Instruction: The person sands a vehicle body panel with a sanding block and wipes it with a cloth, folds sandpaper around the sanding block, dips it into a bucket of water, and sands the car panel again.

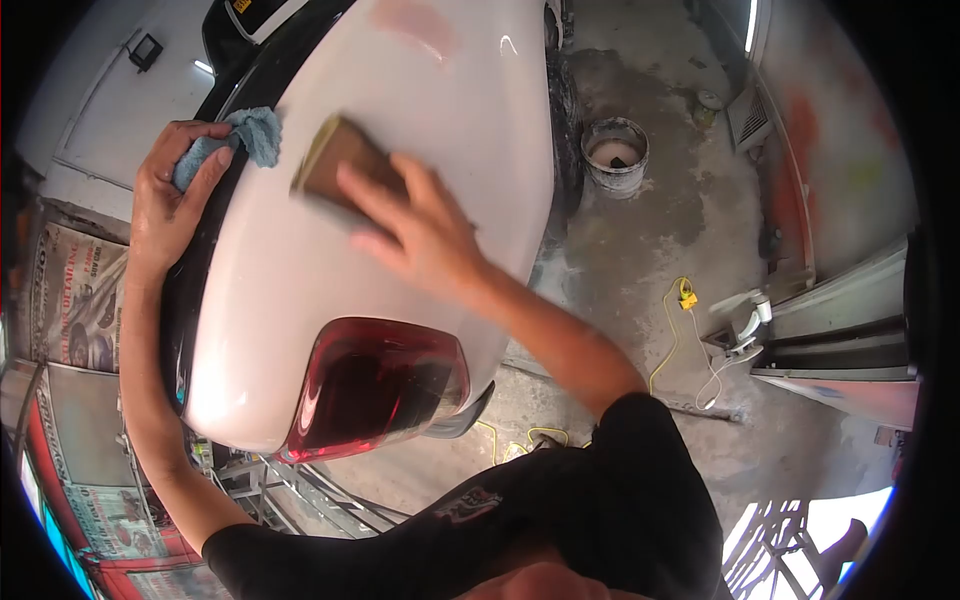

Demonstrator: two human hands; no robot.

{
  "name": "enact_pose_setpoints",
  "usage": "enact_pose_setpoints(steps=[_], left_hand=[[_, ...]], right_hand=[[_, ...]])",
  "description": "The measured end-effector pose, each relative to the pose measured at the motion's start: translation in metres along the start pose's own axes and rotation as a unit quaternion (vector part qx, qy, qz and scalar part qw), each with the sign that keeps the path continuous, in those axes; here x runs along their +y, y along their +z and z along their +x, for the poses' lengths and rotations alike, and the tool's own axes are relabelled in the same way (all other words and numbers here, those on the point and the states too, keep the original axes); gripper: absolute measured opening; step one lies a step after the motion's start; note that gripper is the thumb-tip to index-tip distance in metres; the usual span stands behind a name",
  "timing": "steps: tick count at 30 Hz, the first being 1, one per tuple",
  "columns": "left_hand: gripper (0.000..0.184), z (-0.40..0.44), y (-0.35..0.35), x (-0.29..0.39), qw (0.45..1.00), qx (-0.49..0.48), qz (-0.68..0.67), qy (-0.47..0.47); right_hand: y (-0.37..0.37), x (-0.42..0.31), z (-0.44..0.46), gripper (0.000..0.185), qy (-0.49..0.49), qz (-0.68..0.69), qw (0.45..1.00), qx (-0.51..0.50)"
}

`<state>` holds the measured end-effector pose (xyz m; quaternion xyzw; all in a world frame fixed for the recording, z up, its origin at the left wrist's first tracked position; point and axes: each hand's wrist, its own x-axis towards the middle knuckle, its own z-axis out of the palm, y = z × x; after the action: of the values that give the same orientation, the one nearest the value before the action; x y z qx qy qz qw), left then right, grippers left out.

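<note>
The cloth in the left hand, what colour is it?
The cloth is greyish blue, best seen in the head view.

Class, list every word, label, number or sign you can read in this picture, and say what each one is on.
"DETAILING": on the poster at the left.
"SUV CAR": smaller, on the same poster; its other lettering is too blurred to read.
Yellow label at the top edge: too small to read.
Lower banner at the left: lettering too small to read.
Print on the black shirt: too blurred to read.
</note>
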<state>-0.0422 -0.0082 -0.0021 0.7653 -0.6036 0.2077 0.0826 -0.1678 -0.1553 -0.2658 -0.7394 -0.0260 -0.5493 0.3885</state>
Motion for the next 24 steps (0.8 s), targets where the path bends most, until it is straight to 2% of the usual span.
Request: enact_pose_setpoints(steps=[1, 4, 7, 9, 11, 13, 16, 18, 19, 20, 23, 24], left_hand=[[0.024, -0.001, 0.001, 0.000, 1.000, 0.000, -0.016, -0.001], [0.026, -0.004, -0.001, 0.001, 1.000, -0.010, -0.013, -0.014], [0.029, -0.005, -0.003, 0.000, 0.999, -0.026, -0.016, -0.024], [0.030, -0.002, -0.004, 0.001, 0.999, -0.024, -0.013, -0.025], [0.030, 0.000, -0.003, 0.001, 0.999, -0.021, -0.038, -0.024], [0.030, -0.001, -0.002, -0.001, 0.999, -0.025, -0.040, -0.026], [0.030, -0.003, -0.001, -0.006, 0.999, -0.022, -0.016, -0.026], [0.030, -0.003, 0.000, -0.009, 1.000, -0.018, -0.015, -0.013], [0.030, -0.005, 0.001, -0.010, 1.000, -0.015, -0.016, -0.008], [0.030, -0.006, 0.002, -0.009, 1.000, -0.015, -0.010, -0.009], [0.030, -0.005, 0.003, -0.008, 1.000, -0.008, 0.005, 0.000], [0.030, -0.005, 0.004, -0.008, 1.000, -0.003, 0.006, 0.004]], right_hand=[[0.003, -0.013, -0.030, 0.066, -0.050, -0.014, 0.999, -0.017], [0.006, 0.029, -0.039, 0.068, -0.040, 0.008, 0.999, -0.011], [-0.009, 0.101, 0.047, 0.062, 0.171, 0.064, 0.982, 0.039], [-0.012, 0.112, 0.061, 0.063, 0.233, 0.098, 0.966, 0.061], [0.002, 0.070, 0.011, 0.066, 0.119, 0.027, 0.991, 0.055], [0.004, 0.007, -0.058, 0.068, 0.042, -0.003, 0.999, -0.015], [0.011, 0.014, -0.077, 0.069, 0.004, 0.016, 1.000, -0.015], [0.007, 0.057, -0.015, 0.070, 0.108, 0.002, 0.994, 0.029], [0.002, 0.084, 0.022, 0.067, 0.143, 0.059, 0.986, 0.063], [-0.004, 0.097, 0.054, 0.064, 0.238, 0.072, 0.966, 0.065], [0.004, 0.080, 0.036, 0.066, 0.192, 0.069, 0.977, 0.066], [0.005, 0.043, 0.009, 0.066, 0.136, 0.047, 0.989, 0.041]])
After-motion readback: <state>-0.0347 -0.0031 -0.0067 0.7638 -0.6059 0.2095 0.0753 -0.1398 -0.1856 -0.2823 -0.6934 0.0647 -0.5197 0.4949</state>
